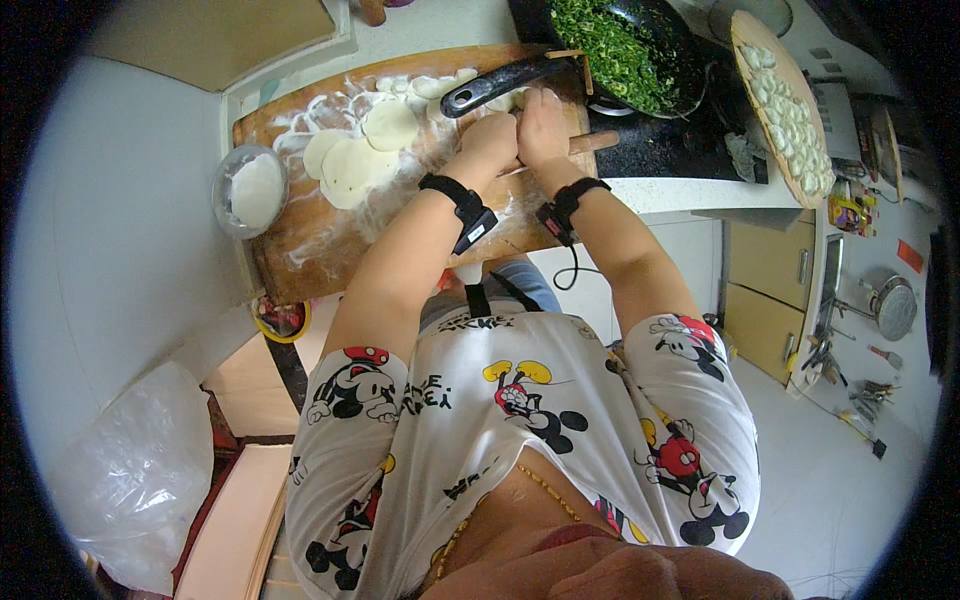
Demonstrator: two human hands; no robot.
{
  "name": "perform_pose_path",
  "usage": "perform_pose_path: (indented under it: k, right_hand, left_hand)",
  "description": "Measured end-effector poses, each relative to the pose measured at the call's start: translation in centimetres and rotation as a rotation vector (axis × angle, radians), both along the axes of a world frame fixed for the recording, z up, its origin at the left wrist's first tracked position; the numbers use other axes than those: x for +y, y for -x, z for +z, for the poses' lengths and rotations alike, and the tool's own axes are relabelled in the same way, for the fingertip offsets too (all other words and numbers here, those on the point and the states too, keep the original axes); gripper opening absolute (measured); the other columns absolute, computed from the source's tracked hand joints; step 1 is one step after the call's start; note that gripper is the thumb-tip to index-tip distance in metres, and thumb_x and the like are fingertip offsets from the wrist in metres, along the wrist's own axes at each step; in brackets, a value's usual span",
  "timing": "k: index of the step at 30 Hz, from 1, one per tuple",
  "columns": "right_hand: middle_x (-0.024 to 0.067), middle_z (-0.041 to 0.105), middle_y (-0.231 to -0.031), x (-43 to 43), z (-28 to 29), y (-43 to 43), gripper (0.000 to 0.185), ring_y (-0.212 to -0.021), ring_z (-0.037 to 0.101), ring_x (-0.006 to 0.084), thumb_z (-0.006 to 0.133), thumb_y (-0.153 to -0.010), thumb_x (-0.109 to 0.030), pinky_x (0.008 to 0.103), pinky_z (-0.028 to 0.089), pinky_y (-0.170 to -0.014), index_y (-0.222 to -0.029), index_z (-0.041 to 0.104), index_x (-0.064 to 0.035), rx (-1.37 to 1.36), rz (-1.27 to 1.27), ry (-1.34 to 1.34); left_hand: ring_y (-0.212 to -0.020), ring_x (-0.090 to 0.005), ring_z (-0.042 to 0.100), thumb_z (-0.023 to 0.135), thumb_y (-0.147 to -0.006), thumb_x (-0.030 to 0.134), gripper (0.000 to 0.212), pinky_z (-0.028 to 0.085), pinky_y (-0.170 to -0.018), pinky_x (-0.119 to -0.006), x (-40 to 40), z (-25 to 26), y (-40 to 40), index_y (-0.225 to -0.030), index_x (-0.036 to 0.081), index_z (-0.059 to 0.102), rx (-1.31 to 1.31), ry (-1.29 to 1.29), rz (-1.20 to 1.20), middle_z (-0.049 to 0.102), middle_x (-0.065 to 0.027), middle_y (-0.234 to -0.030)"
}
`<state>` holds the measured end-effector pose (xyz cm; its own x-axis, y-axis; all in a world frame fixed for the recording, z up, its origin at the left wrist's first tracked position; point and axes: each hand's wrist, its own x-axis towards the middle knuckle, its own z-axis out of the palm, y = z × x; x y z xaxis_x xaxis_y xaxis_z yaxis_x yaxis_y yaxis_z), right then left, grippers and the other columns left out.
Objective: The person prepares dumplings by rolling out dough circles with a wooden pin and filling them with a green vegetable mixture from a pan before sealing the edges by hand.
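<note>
My left hand (pixel 489 144) is curled, with its fingers hidden, and sits against my right hand (pixel 543 126) over the right part of a floured wooden board (pixel 315 262). The fingertips of my right hand point down and away from me, and whatever lies between the hands is hidden. A wooden rolling pin (pixel 594 142) lies under my wrists, its handle sticking out past the board's right edge. Pale dough pieces (pixel 504 103) show just beyond my hands. Left of them are overlapping round dough wrappers (pixel 360 172), with one smaller wrapper (pixel 390 125) on top.
A wok of chopped green filling (pixel 615 45) stands at the far right, its black handle (pixel 502 84) reaching over the board. Chopsticks (pixel 586 71) rest near it. A bowl of flour (pixel 255 191) is at left. Rows of dumplings (pixel 784 120) lie on a round tray (pixel 750 112).
</note>
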<state>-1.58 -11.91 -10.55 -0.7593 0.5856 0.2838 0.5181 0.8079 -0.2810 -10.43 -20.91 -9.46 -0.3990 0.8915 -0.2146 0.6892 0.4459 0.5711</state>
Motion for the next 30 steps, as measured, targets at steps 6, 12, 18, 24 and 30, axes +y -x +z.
perform_pose_path:
  k: [6,12,18,24,30]
  right_hand:
    - [0.0172,0.052,-0.1,-3.5,-0.8,-7.4,0.029,-0.1,0.05,0.0361,0.057,-0.077,-0.015,0.0513,0.039,-0.083,-0.104,0.052,-0.0048,-0.091,0.076,0.011]
    - [0.0157,0.051,-0.102,-2.5,0.6,-4.8,0.03,-0.098,0.049,0.035,0.056,-0.077,-0.018,0.0478,0.037,-0.082,-0.104,0.051,-0.0058,-0.151,0.057,-0.033]
    - [0.0197,0.05,-0.108,-0.8,0.7,-1.2,0.039,-0.095,0.048,0.0382,0.056,-0.081,-0.019,0.0493,0.039,-0.082,-0.115,0.049,-0.0022,0.122,0.106,-0.093]
    - [0.0171,0.034,-0.147,-4.8,1.6,-8.6,0.058,-0.134,0.034,0.035,0.051,-0.086,-0.023,0.0534,0.027,-0.106,-0.138,0.036,-0.0032,-0.207,0.103,-0.05]
    - [0.0201,0.031,-0.148,-1.5,1.7,-1.5,0.056,-0.135,0.03,0.0374,0.049,-0.087,-0.021,0.0492,0.027,-0.109,-0.138,0.035,0.0002,-0.041,0.083,-0.098]
  left_hand:
    - [-0.088,-0.0382,0.065,0.052,-0.085,0.013,0.017,0.05,-0.077,-0.048,-1.2,-0.7,0.5,-0.093,0.002,0.063,-0.104,-0.028,0.035,0.066,-0.0237,-0.095]
    - [-0.086,-0.0383,0.065,0.055,-0.084,0.014,0.018,0.052,-0.074,-0.047,-1.8,-0.6,1.3,-0.093,0.001,0.064,-0.245,0.078,-0.109,0.066,-0.0221,-0.096]
    - [-0.087,-0.0396,0.063,0.062,-0.082,0.014,0.018,0.05,-0.078,-0.047,-1.4,1.7,-0.1,-0.094,0.001,0.061,-0.041,-0.012,-0.035,0.066,-0.0204,-0.094]
    - [-0.094,-0.0367,0.064,0.064,-0.079,0.012,0.03,0.051,-0.082,-0.044,-2.7,-3.1,3.0,-0.106,0.0,0.063,-0.271,-0.293,-0.064,0.066,-0.0227,-0.101]
    - [-0.097,-0.0363,0.063,0.062,-0.082,0.015,0.034,0.05,-0.082,-0.046,-1.7,3.0,0.2,-0.113,0.001,0.057,-0.056,0.152,-0.056,0.065,-0.0229,-0.101]
